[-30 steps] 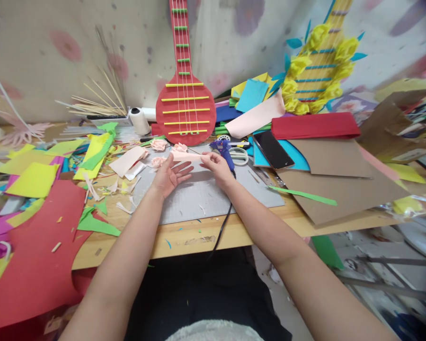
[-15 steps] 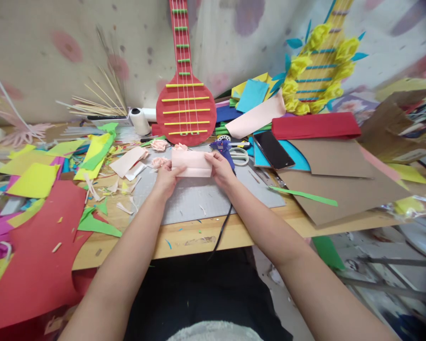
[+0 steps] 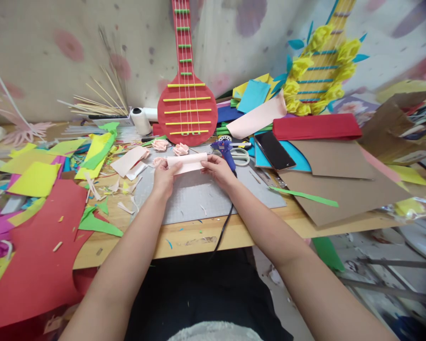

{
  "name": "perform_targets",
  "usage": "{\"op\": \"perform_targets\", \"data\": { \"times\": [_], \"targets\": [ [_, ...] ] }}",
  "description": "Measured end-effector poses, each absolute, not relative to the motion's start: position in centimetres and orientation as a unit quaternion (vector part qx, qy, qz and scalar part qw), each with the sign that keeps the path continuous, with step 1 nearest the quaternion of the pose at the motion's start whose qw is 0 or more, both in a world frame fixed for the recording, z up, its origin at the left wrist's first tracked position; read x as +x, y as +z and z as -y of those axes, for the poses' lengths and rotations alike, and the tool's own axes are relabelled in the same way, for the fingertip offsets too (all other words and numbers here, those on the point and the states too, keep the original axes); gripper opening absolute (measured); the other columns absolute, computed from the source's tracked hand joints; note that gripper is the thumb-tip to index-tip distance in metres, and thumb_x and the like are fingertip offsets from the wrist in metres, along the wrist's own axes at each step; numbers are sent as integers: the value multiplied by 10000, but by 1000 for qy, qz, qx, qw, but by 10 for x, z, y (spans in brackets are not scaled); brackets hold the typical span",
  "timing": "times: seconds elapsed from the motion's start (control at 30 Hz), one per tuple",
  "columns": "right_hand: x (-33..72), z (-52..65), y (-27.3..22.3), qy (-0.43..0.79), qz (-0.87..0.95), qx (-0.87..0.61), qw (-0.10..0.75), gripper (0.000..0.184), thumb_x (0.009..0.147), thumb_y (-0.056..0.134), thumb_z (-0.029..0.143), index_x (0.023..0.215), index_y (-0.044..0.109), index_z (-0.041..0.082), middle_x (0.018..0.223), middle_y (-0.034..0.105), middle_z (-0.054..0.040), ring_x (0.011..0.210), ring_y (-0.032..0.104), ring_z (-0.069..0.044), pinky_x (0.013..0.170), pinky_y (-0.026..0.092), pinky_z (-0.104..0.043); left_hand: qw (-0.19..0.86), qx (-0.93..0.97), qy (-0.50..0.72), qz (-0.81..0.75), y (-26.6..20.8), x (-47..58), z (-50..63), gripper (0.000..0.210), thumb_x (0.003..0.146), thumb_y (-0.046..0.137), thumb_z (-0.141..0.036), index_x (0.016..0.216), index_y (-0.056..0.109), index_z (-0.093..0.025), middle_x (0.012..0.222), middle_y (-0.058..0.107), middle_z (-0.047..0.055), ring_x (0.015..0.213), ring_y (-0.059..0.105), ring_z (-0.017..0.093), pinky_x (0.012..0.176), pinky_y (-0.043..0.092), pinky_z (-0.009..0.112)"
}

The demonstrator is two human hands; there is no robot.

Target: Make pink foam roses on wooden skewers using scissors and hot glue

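Between my two hands is a strip of pale pink crepe paper [image 3: 187, 163], folded over along its length, above a grey cutting mat [image 3: 213, 199]. My left hand [image 3: 165, 176] pinches its left end, thumb on the near face. At the right end, my right hand [image 3: 216, 169] grips it with thumb and fingers. Just behind the strip lie pink paper roses [image 3: 181, 149]; one is partly hidden by my left hand. A blue glue gun [image 3: 226, 152] lies right of my right hand, beside white-handled scissors [image 3: 241, 156].
A red paper lute [image 3: 187, 111] leans on the wall, with a yellow flowered one [image 3: 321, 76] to its right. Paper scraps [image 3: 35, 177] and red paper [image 3: 49, 246] cover the left. A phone [image 3: 275, 150] and brown card [image 3: 341, 194] lie right.
The pink strip has been folded over and now looks narrower. It has shifted slightly left and up with my hands, and a pink rose behind it shows more fully.
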State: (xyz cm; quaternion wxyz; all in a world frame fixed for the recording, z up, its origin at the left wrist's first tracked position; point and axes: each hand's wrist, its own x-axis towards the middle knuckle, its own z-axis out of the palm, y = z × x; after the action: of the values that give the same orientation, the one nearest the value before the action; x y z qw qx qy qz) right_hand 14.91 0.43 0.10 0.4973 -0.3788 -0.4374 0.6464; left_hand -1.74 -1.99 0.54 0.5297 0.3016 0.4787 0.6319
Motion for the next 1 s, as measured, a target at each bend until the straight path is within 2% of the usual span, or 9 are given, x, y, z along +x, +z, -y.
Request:
{"op": "perform_targets", "data": {
  "times": [0.1,0.3,0.6,0.8,1.0],
  "targets": [
    [152,-9,-1,620,459,-395,499,274,522,727,301,694,548,182,616,570,45,530,531,-84,587,463,-261,556,320,591,-489,9,-20,22,342,511,724,-135,833,610,-134,840,658,32,731,620,138,632,527,253],
    [157,-14,-2,559,545,-412,469,213,556,687,298,699,572,189,630,568,33,525,497,-86,567,442,-268,532,336,571,-526,13,-26,24,305,502,710,-104,796,631,-129,812,662,41,705,614,138,592,526,242],
    [157,-13,-1,626,472,-396,478,235,504,701,243,703,595,179,629,565,46,520,498,-69,566,426,-240,537,345,573,-514,12,-30,21,413,454,746,-131,853,636,-128,827,677,36,749,626,154,635,516,245],
    [160,-14,0,652,459,-376,472,175,489,680,204,636,592,171,605,556,46,501,492,-59,545,428,-227,565,342,562,-499,18,-33,23,355,483,715,-79,824,632,-132,836,675,33,740,628,139,631,533,237],
    [165,-13,2,624,512,-390,443,101,576,611,201,665,648,171,621,584,10,524,514,-73,533,447,-225,585,341,544,-496,20,-36,24,178,582,653,-82,751,619,-127,813,683,68,675,629,123,577,533,219]
  ]
}}
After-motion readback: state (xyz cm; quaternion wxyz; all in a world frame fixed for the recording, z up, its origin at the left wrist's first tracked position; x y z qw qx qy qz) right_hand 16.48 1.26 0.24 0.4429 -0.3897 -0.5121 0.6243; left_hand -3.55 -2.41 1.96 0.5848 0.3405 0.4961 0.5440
